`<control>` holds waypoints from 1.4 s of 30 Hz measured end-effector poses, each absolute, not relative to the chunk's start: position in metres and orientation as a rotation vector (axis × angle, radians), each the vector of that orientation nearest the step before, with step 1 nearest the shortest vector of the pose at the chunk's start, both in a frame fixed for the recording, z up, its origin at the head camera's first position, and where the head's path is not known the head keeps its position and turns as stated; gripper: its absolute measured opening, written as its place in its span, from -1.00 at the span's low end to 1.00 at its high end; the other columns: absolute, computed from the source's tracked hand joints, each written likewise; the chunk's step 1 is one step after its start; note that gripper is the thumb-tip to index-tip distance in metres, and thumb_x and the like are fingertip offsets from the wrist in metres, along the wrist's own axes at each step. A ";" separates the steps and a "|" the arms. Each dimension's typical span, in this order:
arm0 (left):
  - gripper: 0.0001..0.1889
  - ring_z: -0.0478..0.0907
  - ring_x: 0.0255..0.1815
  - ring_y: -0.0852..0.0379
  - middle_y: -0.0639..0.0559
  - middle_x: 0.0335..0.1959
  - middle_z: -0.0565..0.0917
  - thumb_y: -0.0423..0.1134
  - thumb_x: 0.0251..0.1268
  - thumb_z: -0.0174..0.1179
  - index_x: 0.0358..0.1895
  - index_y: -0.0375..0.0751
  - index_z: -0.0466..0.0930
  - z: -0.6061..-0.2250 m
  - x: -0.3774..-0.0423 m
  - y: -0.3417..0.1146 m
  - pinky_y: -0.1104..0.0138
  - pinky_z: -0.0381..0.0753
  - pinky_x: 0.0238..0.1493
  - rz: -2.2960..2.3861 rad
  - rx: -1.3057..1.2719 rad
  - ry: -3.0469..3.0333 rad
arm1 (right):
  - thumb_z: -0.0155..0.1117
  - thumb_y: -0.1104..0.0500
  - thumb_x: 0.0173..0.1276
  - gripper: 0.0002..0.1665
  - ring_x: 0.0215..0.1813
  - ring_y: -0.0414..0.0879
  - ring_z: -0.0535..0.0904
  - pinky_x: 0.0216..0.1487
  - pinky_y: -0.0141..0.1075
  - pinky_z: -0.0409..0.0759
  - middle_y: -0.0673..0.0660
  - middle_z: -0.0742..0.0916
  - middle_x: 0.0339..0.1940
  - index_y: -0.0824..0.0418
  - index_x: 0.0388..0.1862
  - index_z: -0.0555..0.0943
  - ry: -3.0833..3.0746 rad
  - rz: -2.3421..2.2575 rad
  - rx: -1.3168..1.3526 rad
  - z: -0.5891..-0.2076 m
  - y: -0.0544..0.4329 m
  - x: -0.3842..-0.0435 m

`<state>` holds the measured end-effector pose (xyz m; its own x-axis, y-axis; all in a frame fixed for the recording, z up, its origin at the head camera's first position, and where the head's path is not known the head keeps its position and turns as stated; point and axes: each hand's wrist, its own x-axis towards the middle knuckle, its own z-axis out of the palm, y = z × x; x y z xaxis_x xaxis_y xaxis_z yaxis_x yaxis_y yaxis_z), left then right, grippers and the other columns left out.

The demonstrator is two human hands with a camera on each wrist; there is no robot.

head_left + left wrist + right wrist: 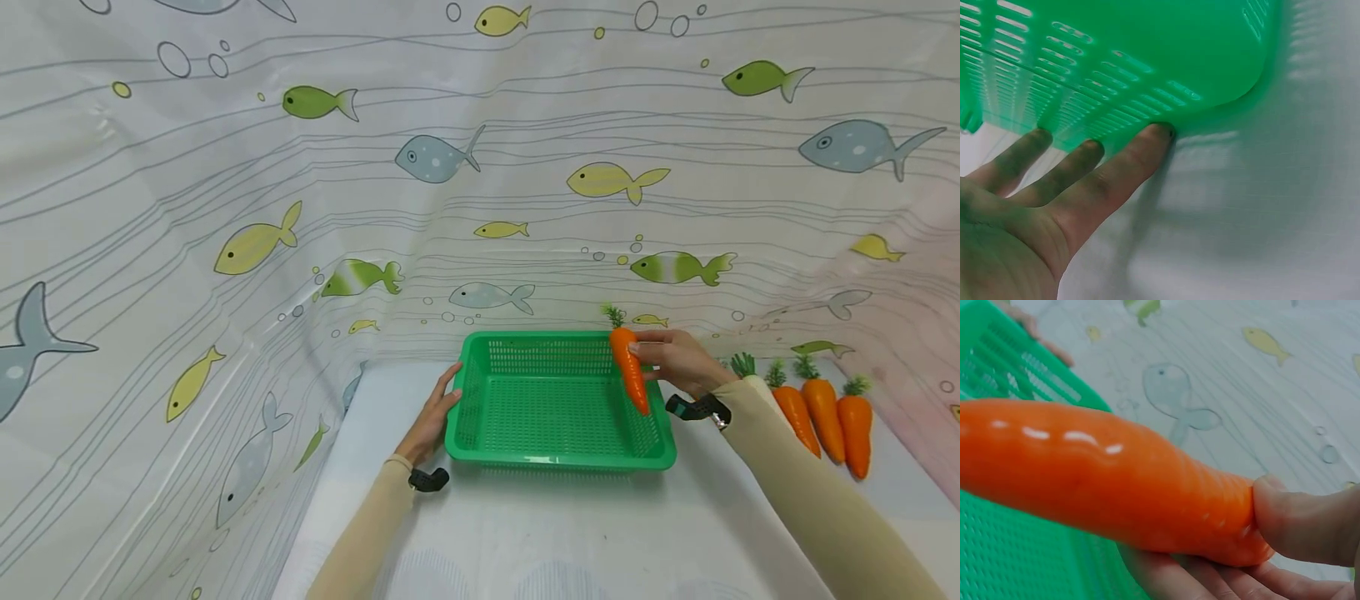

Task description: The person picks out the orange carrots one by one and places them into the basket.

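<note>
An orange carrot [628, 367] with a green leafy top is pinched between the thumb and fingers of my right hand [678, 360]. It hangs tilted, tip down, over the right side of a green perforated plastic basket [555, 459]. In the right wrist view the thumb presses on the thick end of the carrot [1110, 478], with the fingers beneath it. My left hand [429, 421] rests against the basket's left side. The left wrist view shows straight fingers [1119, 178] touching the slotted wall of the basket [1166, 44].
Several more carrots [821, 417] lie in a row on the white table [525, 542] to the right. A pale vegetable with green leaves [742, 364] is partly hidden behind my right forearm. A fish-patterned sheet [555, 108] rises behind and around the table.
</note>
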<state>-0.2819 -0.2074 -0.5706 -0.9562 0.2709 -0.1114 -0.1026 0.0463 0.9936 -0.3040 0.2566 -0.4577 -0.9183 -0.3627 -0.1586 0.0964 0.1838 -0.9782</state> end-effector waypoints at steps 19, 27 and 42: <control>-0.44 0.35 0.46 -0.20 0.01 0.75 -0.02 0.05 0.75 -0.08 0.65 0.61 0.07 -0.571 -0.286 -0.203 0.14 0.58 0.22 2.018 0.205 2.048 | -0.03 0.21 0.75 -0.22 0.26 -0.01 0.63 0.40 0.13 0.60 0.61 0.30 0.58 0.60 0.67 -0.07 1.844 -1.841 -0.209 -0.503 0.181 -0.335; -0.43 0.23 0.57 -0.18 0.02 0.77 -0.08 0.12 0.73 -0.07 0.66 0.61 0.05 -0.572 -0.287 -0.204 0.10 0.47 0.34 1.985 0.205 2.072 | -0.11 0.30 0.75 -0.26 0.50 0.36 0.46 0.41 0.11 0.59 0.62 0.25 0.61 0.60 0.67 -0.12 1.791 -1.802 -0.173 -0.517 0.153 -0.343; -0.44 0.18 0.61 -0.15 0.05 0.77 -0.06 0.10 0.74 -0.07 0.65 0.62 0.07 -0.574 -0.285 -0.205 0.02 0.37 0.44 2.003 0.202 2.073 | -0.06 0.34 0.71 -0.28 0.42 0.37 0.54 0.28 0.10 0.68 0.62 0.41 0.48 0.65 0.64 -0.05 1.770 -1.626 -0.207 -0.538 0.102 -0.348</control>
<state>-0.2847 -0.2046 -0.5744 -0.9588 0.2717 -0.0835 -0.0742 0.0444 0.9963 -0.3478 0.1019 -0.5385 -0.7328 -0.5590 -0.3880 0.3393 0.1941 -0.9204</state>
